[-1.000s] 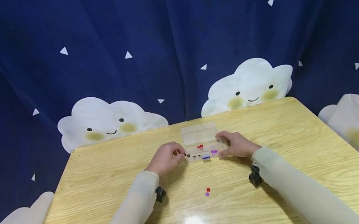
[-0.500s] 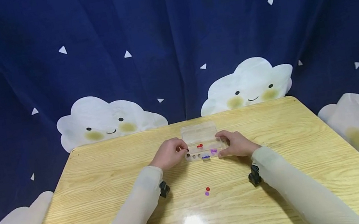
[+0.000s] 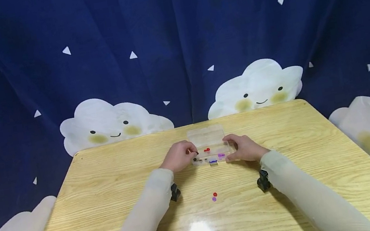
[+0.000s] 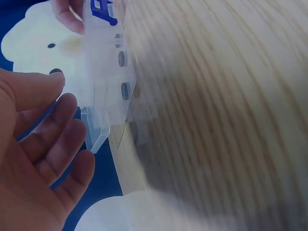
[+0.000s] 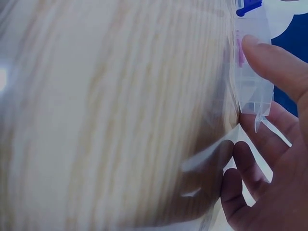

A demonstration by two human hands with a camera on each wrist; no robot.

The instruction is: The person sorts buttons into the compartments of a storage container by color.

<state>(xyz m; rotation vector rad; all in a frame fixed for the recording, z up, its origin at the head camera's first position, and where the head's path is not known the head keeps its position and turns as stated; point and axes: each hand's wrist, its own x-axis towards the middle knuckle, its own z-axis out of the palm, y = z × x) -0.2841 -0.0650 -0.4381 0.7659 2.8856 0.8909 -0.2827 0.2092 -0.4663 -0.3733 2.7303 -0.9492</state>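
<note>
A clear plastic box (image 3: 216, 151) stands near the table's far edge with its lid (image 3: 205, 135) raised behind it. My left hand (image 3: 180, 156) is over the box's left end, pinching a small black disc (image 3: 197, 153) between thumb and finger. Several dark discs (image 4: 125, 91) show through the front wall in the left wrist view. Inside are also red pieces (image 3: 207, 149) and purple pieces (image 3: 221, 155). A blue latch (image 3: 212, 162) is at the front. My right hand (image 3: 244, 149) grips the box's right end, thumb (image 5: 262, 55) on the front wall, fingers behind.
A red disc (image 3: 215, 194) and a purple disc (image 3: 214, 199) lie close together on the wooden table (image 3: 246, 219), nearer than the box. Behind the table hangs a dark blue curtain (image 3: 158, 46) with white clouds.
My left hand has moved right and slightly up, from beside the box's left end to over it, carrying the black disc. My right hand has kept its hold on the box.
</note>
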